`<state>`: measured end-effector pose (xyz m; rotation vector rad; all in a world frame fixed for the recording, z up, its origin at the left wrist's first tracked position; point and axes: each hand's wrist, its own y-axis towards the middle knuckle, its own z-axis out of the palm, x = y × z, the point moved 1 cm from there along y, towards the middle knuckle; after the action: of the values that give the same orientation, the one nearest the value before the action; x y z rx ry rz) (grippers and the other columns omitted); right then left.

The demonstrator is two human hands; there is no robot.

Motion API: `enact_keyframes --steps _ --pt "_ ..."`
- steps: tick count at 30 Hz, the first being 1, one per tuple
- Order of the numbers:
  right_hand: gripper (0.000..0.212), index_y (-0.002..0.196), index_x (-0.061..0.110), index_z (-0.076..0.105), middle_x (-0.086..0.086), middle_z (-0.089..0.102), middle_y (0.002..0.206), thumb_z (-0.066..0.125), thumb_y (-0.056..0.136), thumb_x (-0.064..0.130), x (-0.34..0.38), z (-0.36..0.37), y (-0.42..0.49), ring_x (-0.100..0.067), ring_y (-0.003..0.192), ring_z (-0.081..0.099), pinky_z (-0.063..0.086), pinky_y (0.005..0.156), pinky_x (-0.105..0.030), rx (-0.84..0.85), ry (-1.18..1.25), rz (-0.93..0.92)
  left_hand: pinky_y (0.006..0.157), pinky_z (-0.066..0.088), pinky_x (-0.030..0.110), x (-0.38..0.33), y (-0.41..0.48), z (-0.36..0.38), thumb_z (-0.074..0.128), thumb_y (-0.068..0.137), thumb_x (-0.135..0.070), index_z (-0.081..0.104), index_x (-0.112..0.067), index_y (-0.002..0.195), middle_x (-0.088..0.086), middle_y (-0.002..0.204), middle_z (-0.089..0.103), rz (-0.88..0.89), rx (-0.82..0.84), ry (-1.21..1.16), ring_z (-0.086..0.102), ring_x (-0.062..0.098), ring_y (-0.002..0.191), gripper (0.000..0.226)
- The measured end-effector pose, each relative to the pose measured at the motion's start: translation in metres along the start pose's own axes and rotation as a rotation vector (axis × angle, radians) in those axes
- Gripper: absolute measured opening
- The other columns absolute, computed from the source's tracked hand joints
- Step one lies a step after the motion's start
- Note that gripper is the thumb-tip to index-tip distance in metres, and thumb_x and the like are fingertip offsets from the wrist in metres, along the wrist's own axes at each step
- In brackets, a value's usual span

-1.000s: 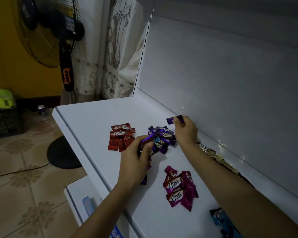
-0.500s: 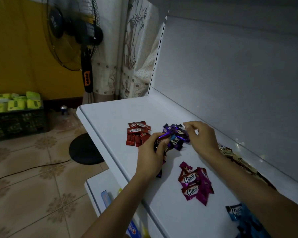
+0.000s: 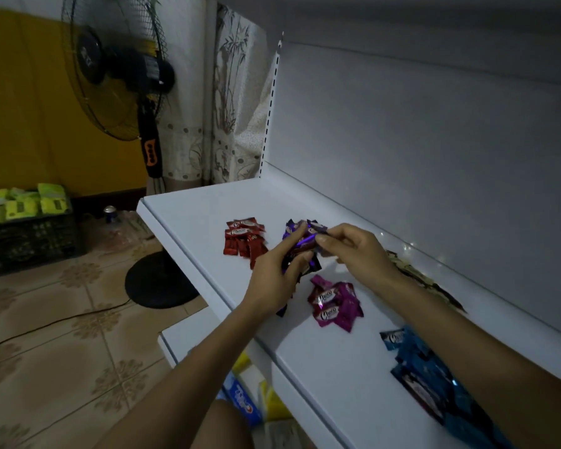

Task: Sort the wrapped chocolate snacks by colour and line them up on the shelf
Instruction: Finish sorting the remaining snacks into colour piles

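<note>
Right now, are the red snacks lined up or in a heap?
In a heap: the red snacks overlap at odd angles on the shelf.

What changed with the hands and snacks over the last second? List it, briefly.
The right hand, earlier holding one purple foil-wrapped snack apart toward the back of the white shelf, moved in to the purple snack bunch gripped by the left hand and pinches a wrapper there. Left grip, red wrapped pile, magenta wrapped pile and blue wrapped pile stayed put.
</note>
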<state>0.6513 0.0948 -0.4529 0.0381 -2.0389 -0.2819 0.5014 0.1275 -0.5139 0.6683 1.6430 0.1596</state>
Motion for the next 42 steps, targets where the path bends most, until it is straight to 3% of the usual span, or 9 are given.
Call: enact_keyframes --steps 4,7,14,19,21,25,29,34,42 --pt "0.016 0.084 0.019 0.061 0.003 0.071 0.081 0.062 0.088 0.034 -0.001 -0.003 -0.016 -0.011 0.076 0.068 0.055 0.075 -0.030 0.089 -0.081 0.020 0.072 0.045 0.010 -0.011 -0.017 -0.001 0.051 0.099 -0.025 0.034 -0.023 0.147 0.015 0.114 0.067 -0.071 0.111 0.068 0.064 0.014 0.096 0.052" --pt "0.025 0.080 0.013 0.056 -0.008 0.068 0.081 0.060 0.089 0.036 0.005 -0.005 -0.014 -0.019 0.076 0.066 0.054 0.077 -0.043 0.053 -0.186 -0.035 0.072 0.044 0.012 -0.018 -0.017 -0.004 0.049 0.099 -0.028 0.026 -0.020 0.151 0.001 0.108 0.068 -0.108 0.128 0.106 0.063 0.005 0.087 0.057" --pt "0.026 0.072 0.011 0.053 0.002 0.067 0.069 0.058 0.092 0.027 -0.007 -0.002 -0.004 -0.010 0.063 0.067 0.052 0.064 -0.029 -0.123 -0.130 0.015 0.053 0.038 0.019 -0.006 -0.008 0.000 0.046 0.101 -0.026 0.044 -0.018 0.142 -0.008 0.062 0.054 -0.142 0.091 0.118 0.047 0.004 0.050 0.042" --pt "0.032 0.074 0.008 0.058 0.000 0.067 0.066 0.054 0.095 0.032 -0.039 -0.014 0.023 -0.003 0.046 0.059 0.042 0.045 -0.019 -0.303 -0.026 0.256 0.075 0.038 0.001 0.012 0.004 -0.003 0.051 0.098 -0.023 0.060 -0.018 0.128 -0.007 0.112 0.067 -0.104 0.019 0.193 0.055 -0.017 0.085 0.031" --pt "0.029 0.074 0.010 0.058 -0.002 0.066 0.068 0.051 0.096 0.027 -0.041 -0.013 0.040 -0.005 0.045 0.057 0.040 0.042 -0.019 -0.325 -0.004 0.334 0.076 0.040 0.002 0.013 0.008 -0.008 0.051 0.098 -0.022 0.060 -0.017 0.128 -0.005 0.111 0.068 -0.096 -0.009 0.183 0.055 -0.019 0.086 0.031" --pt "0.027 0.072 0.011 0.057 -0.005 0.065 0.067 0.050 0.097 0.020 -0.050 -0.007 0.079 -0.011 0.046 0.054 0.040 0.042 -0.023 -0.331 0.041 0.421 0.077 0.042 0.007 0.018 0.007 -0.006 0.050 0.098 -0.026 0.059 -0.016 0.130 -0.001 0.118 0.067 -0.065 0.053 0.249 0.061 0.006 0.095 0.034" --pt "0.029 0.066 0.009 0.058 -0.005 0.061 0.058 0.056 0.093 0.021 -0.070 -0.004 0.105 -0.007 0.028 0.045 0.031 0.031 -0.014 -0.338 0.007 0.518 0.076 0.049 0.027 0.018 0.003 -0.002 0.049 0.099 -0.027 0.058 -0.019 0.131 0.000 0.107 0.070 -0.077 0.037 0.209 0.065 0.017 0.083 0.035" --pt "0.030 0.066 0.006 0.059 -0.006 0.058 0.058 0.071 0.080 0.030 -0.076 -0.004 0.118 -0.016 0.045 0.047 0.031 0.040 -0.022 -0.340 -0.089 0.534 0.068 0.040 0.005 0.022 0.004 -0.001 0.049 0.099 -0.027 0.057 -0.021 0.132 -0.003 0.107 0.069 -0.078 -0.006 0.190 0.060 0.002 0.077 0.035" --pt "0.027 0.075 0.005 0.063 -0.003 0.057 0.064 0.065 0.085 0.030 -0.056 -0.015 0.092 -0.013 0.052 0.046 0.035 0.048 -0.023 -0.322 -0.135 0.373 0.073 0.041 0.002 0.026 0.007 -0.002 0.049 0.099 -0.026 0.057 -0.018 0.131 -0.013 0.102 0.063 -0.110 -0.037 0.145 0.054 -0.015 0.081 0.034"
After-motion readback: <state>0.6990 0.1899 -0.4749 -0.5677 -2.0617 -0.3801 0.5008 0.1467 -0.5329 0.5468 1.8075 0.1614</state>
